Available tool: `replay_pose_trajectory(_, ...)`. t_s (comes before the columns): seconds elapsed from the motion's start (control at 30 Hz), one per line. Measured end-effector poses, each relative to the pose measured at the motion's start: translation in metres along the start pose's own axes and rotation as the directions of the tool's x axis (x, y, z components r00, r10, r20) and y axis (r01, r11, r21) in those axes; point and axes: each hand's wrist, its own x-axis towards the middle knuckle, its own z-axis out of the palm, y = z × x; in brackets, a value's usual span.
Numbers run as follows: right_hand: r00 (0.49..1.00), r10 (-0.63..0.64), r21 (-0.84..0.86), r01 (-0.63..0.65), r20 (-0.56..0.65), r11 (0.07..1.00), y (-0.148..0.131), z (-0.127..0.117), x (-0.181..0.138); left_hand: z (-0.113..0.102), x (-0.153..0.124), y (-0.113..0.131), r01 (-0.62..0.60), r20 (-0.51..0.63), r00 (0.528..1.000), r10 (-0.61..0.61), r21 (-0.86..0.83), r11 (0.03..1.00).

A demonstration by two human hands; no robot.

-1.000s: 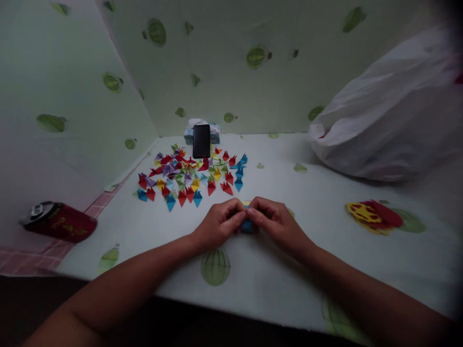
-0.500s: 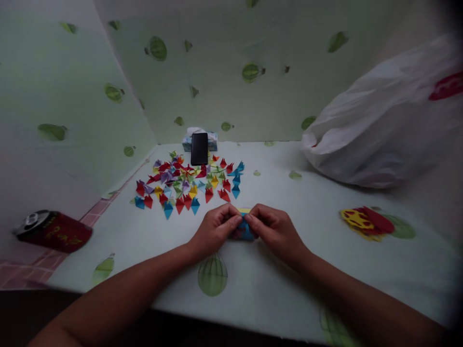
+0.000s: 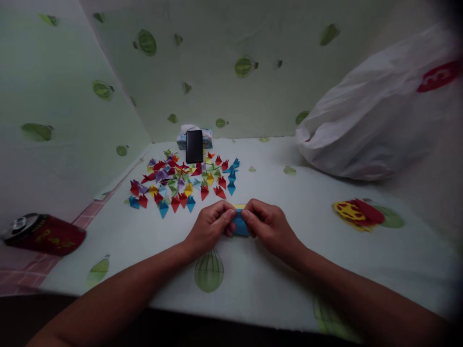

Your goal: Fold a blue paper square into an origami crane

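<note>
A small piece of blue paper [image 3: 240, 226] is held between my two hands just above the middle of the table; a yellow strip shows along its far edge. My left hand [image 3: 213, 222] pinches its left side between thumb and fingers. On the right side, my right hand [image 3: 266, 222] grips it the same way, thumb close to the other thumb. The fingers cover much of the paper, so its folds are hard to make out. Beyond my left hand lie several folded paper pieces [image 3: 182, 201] in red, blue, yellow, green and purple.
A black phone [image 3: 194, 146] leans on a tissue box [image 3: 207, 139] at the back. At left lies a dark red can [image 3: 47, 234]. A white plastic bag [image 3: 358, 130] fills the back right, and red and yellow cutouts [image 3: 356, 214] lie on the right of the table [image 3: 275, 299].
The view has shifted slightly, so everything sits a little further left and higher. Both hands still grip the blue paper, with the fingers a bit further apart and more blue showing.
</note>
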Motion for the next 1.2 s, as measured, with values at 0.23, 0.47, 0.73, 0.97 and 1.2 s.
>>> replay_pose_trajectory(0.23,0.999,-0.05,-0.053,0.05,0.002,0.997,-0.0051,-0.0001,-0.0019,-0.0014,-0.0023,0.0043,-0.039,0.075,0.997,0.033,0.079,0.996)
replay_pose_trajectory(0.47,0.997,-0.076,-0.026,0.077,0.017,0.997,-0.0005,-0.0005,-0.0001,-0.0021,-0.0019,0.0071,-0.114,0.087,0.991,0.101,0.169,0.979)
replay_pose_trajectory(0.73,0.996,-0.081,-0.091,0.085,0.041,0.992,-0.0014,-0.0015,0.0014,-0.0041,-0.0031,0.0099,-0.147,0.091,0.988,0.127,0.271,0.951)
replay_pose_trajectory(0.97,0.991,0.015,0.118,-0.031,0.133,0.993,0.0019,-0.0039,0.005,-0.0039,-0.002,0.0057,-0.049,0.053,0.998,0.041,0.147,0.988)
replay_pose_trajectory(1.2,0.997,0.027,0.034,-0.029,0.074,0.999,0.0003,-0.0034,0.003,-0.0028,-0.0034,0.0093,-0.102,0.043,0.995,0.094,0.232,0.967)
